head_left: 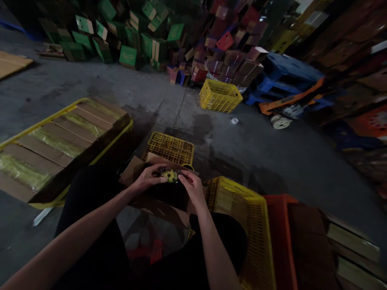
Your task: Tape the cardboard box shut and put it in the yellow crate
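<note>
Between my two hands is a small yellow-green thing with dark spots [169,175], shiny as if in clear plastic; its kind I cannot make out. The fingers of my left hand [150,177] pinch its left end, and my right hand [191,184] grips the right end with thumb and fingers. Both hands are above an open cardboard box [169,213], which stands between my knees with its flaps up. The inside of the box is too dark to tell its contents. Just behind it is an upturned-looking yellow plastic crate [171,146] with a grid surface.
At left, taped cardboard boxes [72,131] fill a yellow-rimmed crate. A yellow crate [254,201] and a red crate [279,225] stand by my right knee. Farther off are another yellow crate [220,96], blue pallets [290,72], an orange pallet jack [290,98] and heaped green boxes [128,55].
</note>
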`<state>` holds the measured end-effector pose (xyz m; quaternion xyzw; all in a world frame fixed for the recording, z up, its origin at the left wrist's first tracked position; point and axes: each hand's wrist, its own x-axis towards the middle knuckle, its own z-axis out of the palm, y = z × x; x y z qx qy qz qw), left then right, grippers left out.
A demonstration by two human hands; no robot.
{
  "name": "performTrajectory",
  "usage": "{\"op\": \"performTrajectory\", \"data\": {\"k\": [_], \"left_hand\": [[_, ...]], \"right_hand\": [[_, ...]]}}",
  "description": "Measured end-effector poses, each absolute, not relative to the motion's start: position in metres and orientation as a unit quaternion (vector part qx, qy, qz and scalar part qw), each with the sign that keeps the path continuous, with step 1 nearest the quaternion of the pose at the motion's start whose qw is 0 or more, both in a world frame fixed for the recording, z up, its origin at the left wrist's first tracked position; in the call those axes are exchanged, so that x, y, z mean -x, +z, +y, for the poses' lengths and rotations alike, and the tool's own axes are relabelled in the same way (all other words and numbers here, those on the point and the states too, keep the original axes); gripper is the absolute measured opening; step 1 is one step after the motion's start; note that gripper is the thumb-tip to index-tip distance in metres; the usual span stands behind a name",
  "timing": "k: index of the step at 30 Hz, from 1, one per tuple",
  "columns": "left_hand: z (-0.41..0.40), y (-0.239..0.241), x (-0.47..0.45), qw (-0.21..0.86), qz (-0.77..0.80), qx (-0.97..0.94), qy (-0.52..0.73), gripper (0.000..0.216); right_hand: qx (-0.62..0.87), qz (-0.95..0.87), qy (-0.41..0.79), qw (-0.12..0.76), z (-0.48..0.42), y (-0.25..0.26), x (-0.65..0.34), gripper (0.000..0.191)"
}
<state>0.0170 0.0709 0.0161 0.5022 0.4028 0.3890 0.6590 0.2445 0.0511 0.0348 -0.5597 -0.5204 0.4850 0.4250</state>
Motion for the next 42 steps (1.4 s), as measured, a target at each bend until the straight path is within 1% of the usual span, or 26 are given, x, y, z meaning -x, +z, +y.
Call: {"op": "performTrajectory", "data": {"k": [3, 6, 9, 13, 17, 24, 31, 34, 40, 42], "left_hand": [[0.069, 0.019, -0.017, 0.661, 0.399, -0.507, 0.382, 0.064], [0.066, 0.026, -0.018, 0.641, 0.417, -0.516, 0.386, 0.052], [0.065, 0.030, -0.019, 0.596, 0.458, -0.531, 0.391, 0.045], [0.068, 0.029, -0.021, 0.499, 0.511, -0.573, 0.403, 0.038], [0.070, 0.024, -0.020, 0.449, 0.525, -0.596, 0.409, 0.034], [0.072, 0.018, -0.018, 0.445, 0.522, -0.597, 0.416, 0.034], [0.069, 0.015, -0.016, 0.347, 0.521, -0.635, 0.453, 0.024], [0.069, 0.013, -0.017, 0.343, 0.530, -0.636, 0.445, 0.025], [0.069, 0.011, -0.019, 0.407, 0.520, -0.619, 0.425, 0.033], [0.069, 0.012, -0.019, 0.396, 0.521, -0.626, 0.423, 0.032]], "right_hand": [[0.578, -0.504, 0.478, 0.428, 0.052, 0.031, -0.249, 0.025], [0.583, -0.504, 0.468, 0.433, 0.051, 0.029, -0.251, 0.024], [0.579, -0.513, 0.458, 0.438, 0.049, 0.028, -0.249, 0.022], [0.567, -0.526, 0.452, 0.444, 0.048, 0.026, -0.244, 0.020], [0.580, -0.507, 0.453, 0.448, 0.050, 0.025, -0.243, 0.022], [0.596, -0.440, 0.491, 0.458, 0.051, 0.027, -0.239, 0.025], [0.604, -0.500, 0.436, 0.442, 0.052, 0.023, -0.239, 0.023], [0.605, -0.506, 0.432, 0.437, 0.052, 0.023, -0.241, 0.024], [0.612, -0.475, 0.445, 0.449, 0.051, 0.025, -0.243, 0.027], [0.612, -0.469, 0.451, 0.449, 0.050, 0.025, -0.243, 0.027]]}}
